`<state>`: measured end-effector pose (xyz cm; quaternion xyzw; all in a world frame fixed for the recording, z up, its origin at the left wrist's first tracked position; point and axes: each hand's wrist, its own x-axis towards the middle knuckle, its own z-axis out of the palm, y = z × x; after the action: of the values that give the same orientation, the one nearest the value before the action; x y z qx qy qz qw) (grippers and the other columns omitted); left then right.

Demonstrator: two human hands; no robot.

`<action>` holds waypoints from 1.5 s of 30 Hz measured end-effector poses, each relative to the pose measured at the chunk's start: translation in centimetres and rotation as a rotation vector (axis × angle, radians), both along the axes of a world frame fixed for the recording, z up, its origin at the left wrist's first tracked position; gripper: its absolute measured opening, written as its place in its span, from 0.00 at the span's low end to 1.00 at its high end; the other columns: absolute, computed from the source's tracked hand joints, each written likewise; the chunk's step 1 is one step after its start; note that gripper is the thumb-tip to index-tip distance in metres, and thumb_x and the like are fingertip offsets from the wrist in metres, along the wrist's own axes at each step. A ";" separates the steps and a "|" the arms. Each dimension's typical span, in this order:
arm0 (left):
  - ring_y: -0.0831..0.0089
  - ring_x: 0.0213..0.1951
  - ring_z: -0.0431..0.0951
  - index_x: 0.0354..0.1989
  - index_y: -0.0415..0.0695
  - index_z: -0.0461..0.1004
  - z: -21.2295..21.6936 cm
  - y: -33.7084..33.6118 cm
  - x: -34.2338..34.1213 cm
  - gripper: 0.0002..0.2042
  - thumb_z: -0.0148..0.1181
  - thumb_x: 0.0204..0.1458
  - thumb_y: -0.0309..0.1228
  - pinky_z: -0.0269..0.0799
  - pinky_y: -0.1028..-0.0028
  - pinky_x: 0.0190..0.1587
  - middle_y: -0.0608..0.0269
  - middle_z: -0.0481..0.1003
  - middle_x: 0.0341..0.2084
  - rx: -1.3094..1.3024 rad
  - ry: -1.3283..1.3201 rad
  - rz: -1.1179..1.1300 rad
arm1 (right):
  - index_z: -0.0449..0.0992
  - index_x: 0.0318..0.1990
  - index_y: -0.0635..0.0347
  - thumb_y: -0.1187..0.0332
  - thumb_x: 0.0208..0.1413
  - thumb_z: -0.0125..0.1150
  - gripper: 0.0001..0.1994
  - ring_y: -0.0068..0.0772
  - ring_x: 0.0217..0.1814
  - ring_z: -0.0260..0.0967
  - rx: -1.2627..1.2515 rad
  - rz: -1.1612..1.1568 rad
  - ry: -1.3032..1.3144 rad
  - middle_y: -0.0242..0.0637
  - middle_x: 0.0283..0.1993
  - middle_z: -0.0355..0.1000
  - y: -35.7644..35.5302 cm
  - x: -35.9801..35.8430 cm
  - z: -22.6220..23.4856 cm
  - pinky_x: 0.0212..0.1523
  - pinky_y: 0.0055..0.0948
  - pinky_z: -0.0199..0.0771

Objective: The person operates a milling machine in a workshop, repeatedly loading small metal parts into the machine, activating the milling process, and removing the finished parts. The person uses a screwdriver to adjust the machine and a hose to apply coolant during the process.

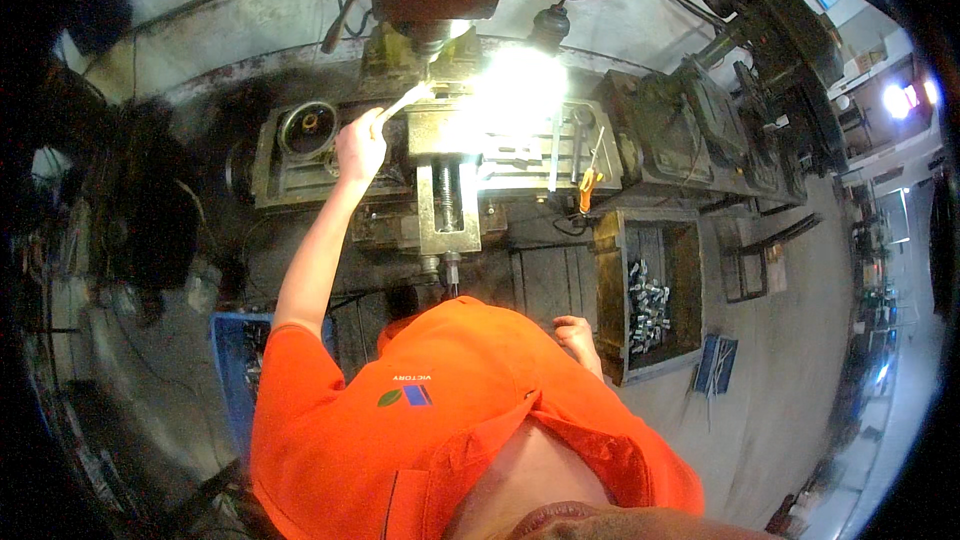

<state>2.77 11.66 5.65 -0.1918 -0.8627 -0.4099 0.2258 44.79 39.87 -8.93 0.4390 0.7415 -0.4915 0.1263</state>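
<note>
My left hand (361, 147) reaches forward, its fingers closed round a pale, narrow brush (405, 100). The brush's far end is beside the machine vise (438, 130), under the milling machine's spindle (430, 40). Glare from a lamp (525, 75) washes out the vise's right side. Near my waist, my right hand (577, 337) has its fingers curled in; its palm is hidden, so I cannot see whether anything is in it. Right of the vise on the machine table (270, 175) lie an orange-handled tool (589, 188) and a dark long-handled tool (578, 145).
A handwheel (308, 130) is at the table's left end. The vise's screw (447, 195) points toward me. At right stands a wooden crate (612, 300) holding several metal parts (648, 310), with a small blue tray (716, 365) beside it. A blue bin (232, 370) is at left.
</note>
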 end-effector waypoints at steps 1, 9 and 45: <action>0.53 0.29 0.75 0.36 0.41 0.75 0.2 -0.3 0.1 0.08 0.54 0.49 0.29 0.70 0.66 0.31 0.48 0.74 0.27 0.022 -0.007 -0.018 | 0.76 0.40 0.63 0.70 0.36 0.54 0.18 0.27 0.27 0.70 -0.020 -0.016 -0.026 0.39 0.29 0.74 0.0 -0.1 0.3 0.29 0.25 0.68; 0.61 0.20 0.73 0.39 0.42 0.74 -1.1 -7.5 -0.6 0.10 0.50 0.53 0.32 0.68 0.68 0.24 0.55 0.74 0.19 -0.084 0.012 0.252 | 0.76 0.40 0.62 0.72 0.35 0.54 0.19 0.27 0.30 0.70 -0.035 -0.043 0.019 0.39 0.31 0.75 1.2 0.7 -1.2 0.33 0.24 0.69; 0.54 0.44 0.72 0.47 0.37 0.68 -5.0 3.5 -5.3 0.24 0.48 0.35 0.21 0.66 0.67 0.48 0.42 0.71 0.41 0.159 -0.277 -0.307 | 0.74 0.42 0.61 0.79 0.32 0.49 0.22 0.22 0.32 0.67 0.796 0.147 0.518 0.36 0.34 0.73 8.0 -7.2 28.9 0.34 0.23 0.68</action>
<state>-2.49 15.21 0.65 -0.2443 -0.8111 -0.5286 0.0546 37.58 47.88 19.98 0.2628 0.9082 -0.2522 -0.2061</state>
